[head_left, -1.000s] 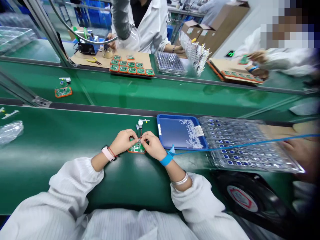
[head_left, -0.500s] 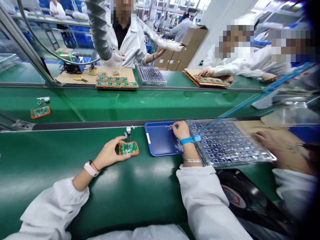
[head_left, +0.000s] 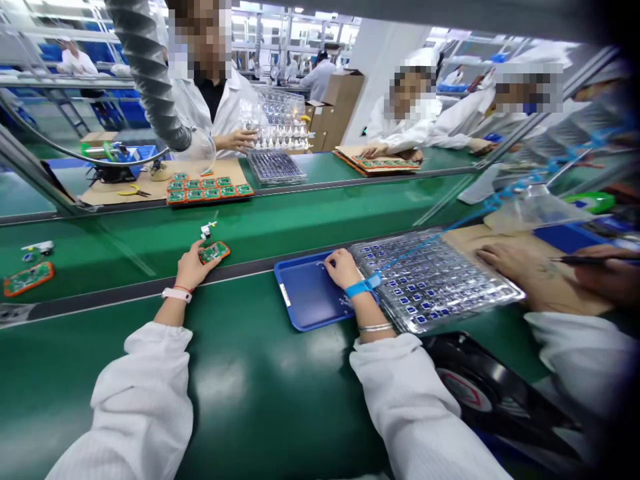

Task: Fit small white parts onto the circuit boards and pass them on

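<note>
My left hand (head_left: 191,265) reaches forward and grips a small green circuit board with an orange rim (head_left: 214,252), setting it on the far green conveyor belt (head_left: 310,213). A white connector on wires (head_left: 206,231) trails from the board. My right hand (head_left: 341,268) rests inside the blue tray (head_left: 306,297), fingers curled down over small white parts (head_left: 345,300); what they pinch is hidden. A blue wrist strap (head_left: 363,287) with a blue cord sits on my right wrist.
A clear blister tray of blue components (head_left: 430,277) lies right of the blue tray. Another board (head_left: 27,277) rides the belt at far left. A co-worker's hands (head_left: 505,257) work on cardboard at right. People across the belt handle boards (head_left: 209,188) and trays.
My left hand slid the board from the near bench forward onto the conveyor belt. My right hand left the board and went into the blue tray. My head has lifted.
</note>
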A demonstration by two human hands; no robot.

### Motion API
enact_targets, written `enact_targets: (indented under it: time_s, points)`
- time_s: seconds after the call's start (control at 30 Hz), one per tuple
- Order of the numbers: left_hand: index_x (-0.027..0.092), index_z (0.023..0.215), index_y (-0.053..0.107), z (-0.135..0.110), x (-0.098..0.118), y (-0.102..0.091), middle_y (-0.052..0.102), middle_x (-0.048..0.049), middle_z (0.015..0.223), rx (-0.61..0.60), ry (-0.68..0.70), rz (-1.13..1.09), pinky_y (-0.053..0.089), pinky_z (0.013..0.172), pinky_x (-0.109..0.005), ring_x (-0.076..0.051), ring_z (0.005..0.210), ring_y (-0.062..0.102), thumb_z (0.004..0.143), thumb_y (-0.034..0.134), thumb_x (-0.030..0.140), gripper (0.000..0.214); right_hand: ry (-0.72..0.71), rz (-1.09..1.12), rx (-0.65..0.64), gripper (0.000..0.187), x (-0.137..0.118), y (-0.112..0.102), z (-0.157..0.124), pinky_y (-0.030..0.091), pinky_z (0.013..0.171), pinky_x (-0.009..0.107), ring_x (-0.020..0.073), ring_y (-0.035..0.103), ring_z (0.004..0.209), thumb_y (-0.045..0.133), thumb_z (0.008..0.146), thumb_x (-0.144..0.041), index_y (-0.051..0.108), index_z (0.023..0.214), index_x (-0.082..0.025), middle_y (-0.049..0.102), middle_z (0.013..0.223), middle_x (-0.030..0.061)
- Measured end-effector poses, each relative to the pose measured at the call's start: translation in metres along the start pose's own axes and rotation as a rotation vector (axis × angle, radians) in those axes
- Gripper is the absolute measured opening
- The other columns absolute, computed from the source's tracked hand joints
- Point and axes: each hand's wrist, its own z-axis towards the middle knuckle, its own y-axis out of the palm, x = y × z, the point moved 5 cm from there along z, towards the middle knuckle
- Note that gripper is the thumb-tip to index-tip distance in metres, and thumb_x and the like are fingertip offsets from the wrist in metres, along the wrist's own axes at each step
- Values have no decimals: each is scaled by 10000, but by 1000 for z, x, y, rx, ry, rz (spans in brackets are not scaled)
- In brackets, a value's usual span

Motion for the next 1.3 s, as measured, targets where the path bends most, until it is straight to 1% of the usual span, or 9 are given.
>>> enact_targets:
  time_s: [0.1, 0.23, 0.4, 0.57, 0.77, 0.87, 1.0, 1.13, 1.3]
  points:
    - [173, 1289, 431, -5, -11, -2, 619, -141, 1130, 10, 35, 186, 448, 855, -409, -318, 1032, 572, 708, 628, 507, 698, 14, -17, -20, 172, -2, 1, 1, 419, 838, 325, 213, 534, 868, 506, 771, -138, 672, 730, -123, 585, 851, 120]
    - [144, 1237, 484, -11, -4, -6, 582, -155, 1169, 80, 119, 274, 411, 907, -425, -324, 1091, 514, 755, 566, 467, 586, 41, -26, -40, 181, -2, 3, 2, 411, 838, 333, 223, 521, 887, 479, 783, -142, 645, 718, -114, 572, 878, 138]
    - [138, 1181, 517, -21, 0, -6, 567, -140, 1188, 110, 186, 247, 382, 944, -431, -302, 1110, 489, 801, 488, 435, 483, 37, 24, -40, 167, -2, 5, 2, 409, 855, 342, 219, 519, 884, 469, 785, -130, 618, 710, -115, 563, 886, 142]
    - [130, 1075, 576, -34, 2, -9, 624, -139, 1078, 70, 301, 223, 405, 923, -421, -278, 1022, 548, 863, 380, 346, 360, -19, 99, -48, 184, 1, -1, 3, 421, 856, 304, 185, 528, 890, 476, 770, -117, 587, 626, -152, 568, 855, 96]
    - [130, 1074, 563, -54, -1, -17, 622, -140, 1076, 58, 348, 212, 415, 928, -431, -272, 1019, 553, 878, 363, 326, 342, -116, 263, -84, 180, -4, -8, 0, 409, 839, 302, 167, 525, 865, 494, 769, -146, 578, 612, -167, 579, 821, 62]
    - [144, 1075, 554, -64, -5, -20, 617, -131, 1081, 32, 345, 191, 418, 931, -437, -268, 1016, 550, 881, 363, 335, 333, -88, 209, -112, 160, -10, -4, -2, 375, 837, 323, 173, 508, 838, 511, 756, -139, 593, 622, -167, 588, 784, 58]
    - [136, 1104, 537, -74, -10, -23, 595, -141, 1121, -9, 386, 155, 406, 963, -454, -266, 1062, 533, 885, 357, 340, 349, -68, 166, -64, 137, -12, -6, -3, 349, 854, 351, 186, 506, 856, 521, 740, -148, 600, 630, -164, 594, 788, 61]
    - [128, 1148, 518, -85, -17, -26, 539, -156, 1233, -51, 406, 117, 373, 1018, -474, -266, 1161, 489, 893, 342, 320, 364, -83, 208, 13, 132, -4, -15, -3, 379, 840, 337, 183, 518, 851, 491, 712, -123, 617, 696, -159, 594, 813, 62]
    - [149, 1160, 517, -96, -20, -28, 493, -142, 1308, -68, 407, 103, 355, 1043, -491, -266, 1228, 442, 890, 344, 297, 353, -97, 157, -6, 215, 5, -13, -4, 400, 886, 347, 201, 524, 907, 466, 616, -37, 632, 710, -137, 591, 888, 94]
